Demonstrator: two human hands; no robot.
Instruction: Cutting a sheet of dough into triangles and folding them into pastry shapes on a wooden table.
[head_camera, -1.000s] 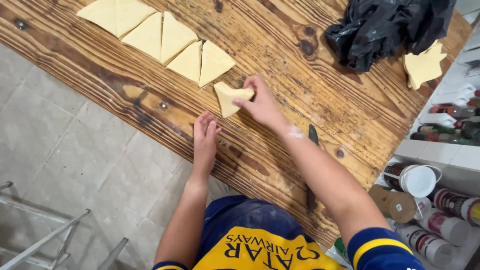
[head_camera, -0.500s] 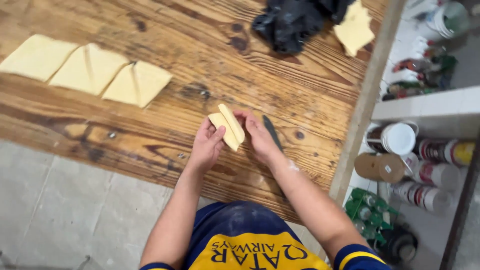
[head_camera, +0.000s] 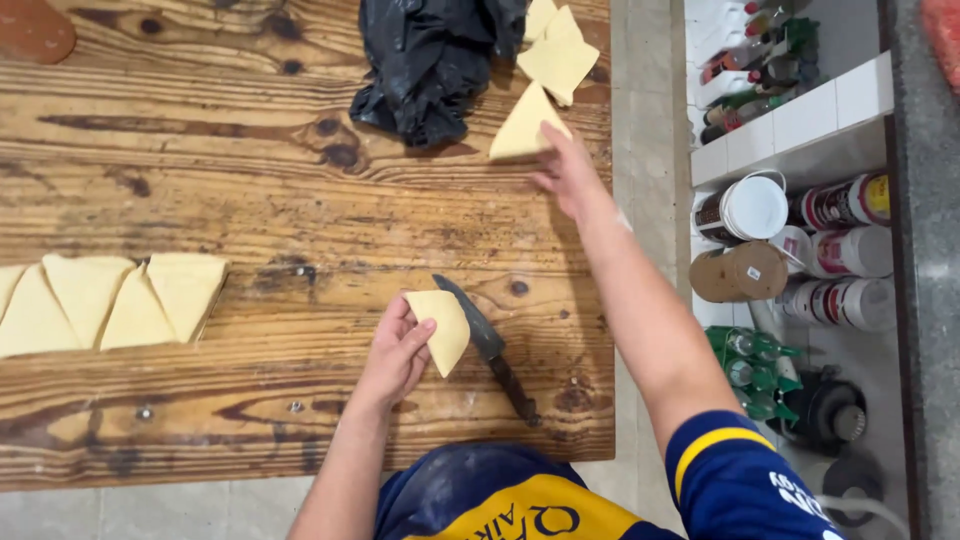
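Head view: left hand (head_camera: 395, 352) gripping folded dough piece (head_camera: 442, 328), right hand (head_camera: 566, 172) pinching dough triangle (head_camera: 524, 128).

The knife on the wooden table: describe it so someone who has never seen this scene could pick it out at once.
Start at the wooden table and go to its near edge, by the left hand holding a pale dough triangle. Just right of that triangle lies the knife, slanting toward the table edge. It is the only dark, slim metal thing among flat yellow dough pieces.
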